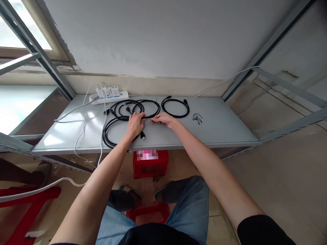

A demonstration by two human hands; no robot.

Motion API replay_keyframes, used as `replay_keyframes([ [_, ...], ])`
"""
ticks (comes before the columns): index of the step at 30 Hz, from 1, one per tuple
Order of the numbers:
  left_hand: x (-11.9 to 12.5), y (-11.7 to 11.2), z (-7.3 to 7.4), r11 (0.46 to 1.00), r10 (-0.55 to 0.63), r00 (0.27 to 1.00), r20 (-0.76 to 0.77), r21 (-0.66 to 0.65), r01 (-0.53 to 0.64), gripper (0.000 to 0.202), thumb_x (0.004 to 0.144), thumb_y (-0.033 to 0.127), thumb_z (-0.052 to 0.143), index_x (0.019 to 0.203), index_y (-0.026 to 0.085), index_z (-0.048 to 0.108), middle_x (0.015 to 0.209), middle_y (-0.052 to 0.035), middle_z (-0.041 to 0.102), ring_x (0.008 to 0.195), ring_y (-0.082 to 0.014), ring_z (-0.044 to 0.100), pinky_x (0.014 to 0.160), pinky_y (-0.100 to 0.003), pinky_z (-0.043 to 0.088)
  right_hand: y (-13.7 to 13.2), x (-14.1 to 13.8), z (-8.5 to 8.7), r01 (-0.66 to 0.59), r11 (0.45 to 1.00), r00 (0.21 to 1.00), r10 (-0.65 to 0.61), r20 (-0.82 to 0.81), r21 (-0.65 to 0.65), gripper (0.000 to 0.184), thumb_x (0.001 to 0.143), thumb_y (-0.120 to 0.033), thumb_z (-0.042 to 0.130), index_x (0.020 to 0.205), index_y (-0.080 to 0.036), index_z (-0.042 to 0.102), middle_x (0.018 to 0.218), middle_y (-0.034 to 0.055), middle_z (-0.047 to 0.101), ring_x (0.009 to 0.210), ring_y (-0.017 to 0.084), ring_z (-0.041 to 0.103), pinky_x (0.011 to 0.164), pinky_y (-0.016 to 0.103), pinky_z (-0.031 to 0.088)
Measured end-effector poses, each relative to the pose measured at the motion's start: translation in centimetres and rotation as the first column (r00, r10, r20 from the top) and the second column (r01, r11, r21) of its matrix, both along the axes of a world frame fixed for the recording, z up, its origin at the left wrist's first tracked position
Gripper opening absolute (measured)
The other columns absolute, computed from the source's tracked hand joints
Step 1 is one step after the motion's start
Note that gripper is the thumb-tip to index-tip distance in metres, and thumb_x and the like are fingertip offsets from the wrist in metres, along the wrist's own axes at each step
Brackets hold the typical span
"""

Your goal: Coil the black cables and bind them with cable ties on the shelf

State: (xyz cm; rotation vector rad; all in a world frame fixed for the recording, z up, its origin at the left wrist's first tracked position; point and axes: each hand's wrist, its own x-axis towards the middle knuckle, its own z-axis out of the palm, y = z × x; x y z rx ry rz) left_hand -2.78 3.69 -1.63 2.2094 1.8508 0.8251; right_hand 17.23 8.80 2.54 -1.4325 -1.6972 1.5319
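Several black cables lie in overlapping coils on the grey shelf top. My left hand (136, 122) is over these coils, its fingers closed on a black cable (107, 131). A dark plug (142, 135) pokes out below that hand. Just to the right, my right hand (163, 119) is closed in a pinch beside the edge of the coils; what it pinches is too small to make out. Another coiled black cable (189, 108) lies apart, behind and to the right of my right hand. Farther right is a small heap of short black twist ties (197, 118).
A white power strip (110, 98) with adapters stands at the back left, and white cords (83, 122) run from it over the front edge. Metal shelf posts (241, 77) frame both ends. A red stool (152, 167) is under the shelf. Part of another person's leg (17, 170) shows at left.
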Motion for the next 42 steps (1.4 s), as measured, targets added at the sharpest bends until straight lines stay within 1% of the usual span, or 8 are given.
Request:
replay_keyframes([
  [10, -0.1, 0.0, 0.0, 1.0, -0.017, 1.0, -0.004, 0.017, 0.017, 0.022, 0.105, 0.026, 0.048, 0.113, 0.025, 0.069, 0.122, -0.0135, 0.076, 0.123, -0.037, 0.06, 0.105, -0.051, 0.044, 0.0, -0.4, -0.5, 0.05, 0.998, 0.999, -0.05, 0.008, 0.033, 0.021, 0.075, -0.033, 0.091, 0.069, -0.018, 0.078, 0.075, 0.006, 0.078, 0.071, 0.013, 0.057, 0.073, 0.028, 0.042],
  [19, 0.0, 0.0, -0.1, 1.0, -0.03, 1.0, -0.007, 0.004, 0.03, 0.021, 0.102, 0.022, 0.049, 0.109, 0.026, 0.069, 0.118, -0.0122, 0.076, 0.121, -0.0362, 0.059, 0.106, -0.052, 0.043, -1.1, -0.3, -0.8, -0.051, 0.953, 0.971, -0.023, 0.24, 0.298, 0.02, 0.086, -0.022, 0.074, 0.067, -0.018, 0.068, 0.069, 0.0017, 0.07, 0.073, 0.016, 0.061, 0.074, 0.028, 0.045],
  [22, 0.0, 0.0, -0.1, 0.999, -0.039, 0.999, -0.014, -0.003, 0.039, 0.02, 0.103, 0.022, 0.051, 0.106, 0.026, 0.07, 0.116, -0.0123, 0.076, 0.122, -0.0362, 0.059, 0.105, -0.051, 0.043, -1.7, -0.7, -0.4, -0.272, 0.858, 0.829, -0.02, 0.559, 0.435, 0.011, 0.093, -0.016, 0.066, 0.086, -0.016, 0.075, 0.087, 0.0067, 0.076, 0.083, 0.02, 0.066, 0.074, 0.029, 0.046],
  [27, 0.0, -0.2, 0.2, 0.999, -0.027, 0.999, -0.028, -0.021, 0.027, 0.02, 0.101, 0.017, 0.05, 0.104, 0.025, 0.069, 0.116, -0.0122, 0.076, 0.122, -0.0349, 0.059, 0.103, -0.049, 0.041, -4.8, -3.3, 0.5, -0.666, 0.616, 0.434, -0.141, 0.89, 0.422, 0.04, 0.093, -0.002, 0.061, 0.131, -0.007, 0.073, 0.131, 0.0253, 0.07, 0.114, 0.032, 0.069, 0.089, 0.036, 0.053],
  [31, 0.1, -0.5, 0.6, 0.999, -0.025, 0.999, -0.038, -0.036, 0.024, 0.024, 0.1, 0.013, 0.048, 0.104, 0.024, 0.069, 0.118, -0.0123, 0.076, 0.123, -0.034, 0.058, 0.104, -0.047, 0.041, -6.7, -5.3, 0.7, -0.701, 0.613, 0.316, -0.192, 0.929, 0.365, 0.036, 0.099, -0.002, 0.053, 0.129, 0.0, 0.072, 0.129, 0.0319, 0.066, 0.117, 0.036, 0.067, 0.088, 0.039, 0.056],
  [35, 0.1, -0.5, 0.6, 0.999, -0.018, 0.999, -0.042, -0.031, 0.016, 0.025, 0.101, 0.014, 0.048, 0.107, 0.024, 0.07, 0.117, -0.0129, 0.075, 0.123, -0.0348, 0.058, 0.104, -0.048, 0.042, -5.7, -4.5, 0.6, -0.616, 0.681, 0.422, -0.139, 0.896, 0.396, 0.043, 0.096, 0.0, 0.059, 0.138, -0.002, 0.066, 0.134, 0.0301, 0.068, 0.119, 0.035, 0.071, 0.093, 0.037, 0.057],
  [38, 0.1, -0.4, 0.3, 1.0, -0.014, 0.999, -0.043, -0.016, 0.013, 0.024, 0.104, 0.018, 0.047, 0.11, 0.023, 0.07, 0.119, -0.0132, 0.076, 0.124, -0.0354, 0.058, 0.104, -0.048, 0.042, -4.0, -3.0, 0.6, -0.362, 0.828, 0.686, -0.075, 0.724, 0.429, 0.023, 0.106, -0.008, 0.054, 0.125, -0.011, 0.068, 0.119, 0.0229, 0.077, 0.105, 0.03, 0.077, 0.09, 0.035, 0.06],
  [42, 0.1, -0.3, 0.2, 1.0, -0.012, 0.999, -0.053, -0.007, 0.012, 0.023, 0.107, 0.023, 0.047, 0.11, 0.023, 0.069, 0.12, -0.013, 0.076, 0.123, -0.0355, 0.059, 0.104, -0.048, 0.042, -2.6, -2.2, 0.7, 0.09, 0.993, 0.981, -0.101, 0.164, 0.076, 0.02, 0.113, -0.014, 0.052, 0.094, -0.018, 0.059, 0.08, 0.0077, 0.076, 0.067, 0.016, 0.073, 0.069, 0.027, 0.063],
])
